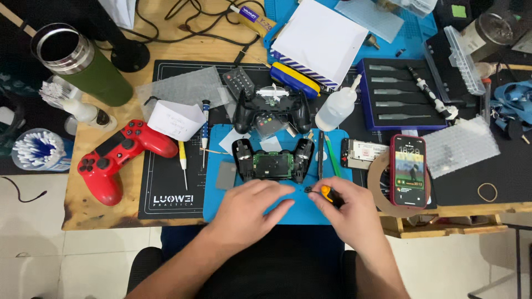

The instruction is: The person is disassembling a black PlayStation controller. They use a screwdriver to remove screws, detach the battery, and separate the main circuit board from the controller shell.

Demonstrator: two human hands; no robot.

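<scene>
Smooth blue mat [244,207], opened black controller [272,160] with green board, left hand [246,207] loosely curled, right hand [346,207] pinching orange-handled screwdriver [326,192]

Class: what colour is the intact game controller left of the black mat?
Red controller, shown in the head view.

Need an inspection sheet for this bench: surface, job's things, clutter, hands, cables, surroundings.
Surface: wooden desk with a black mat and a blue mat on top.
Job's things: opened controller with its green board showing, on the blue mat; black shell behind it.
Clutter: red controller, green tumbler, squeeze bottle, phone, tool tray, cotton swabs.
Hands: left hand rests on the blue mat; right hand grips a small screwdriver.
Cables: black cables along the desk's far edge.
Surroundings: tiled floor, black chair.
</scene>
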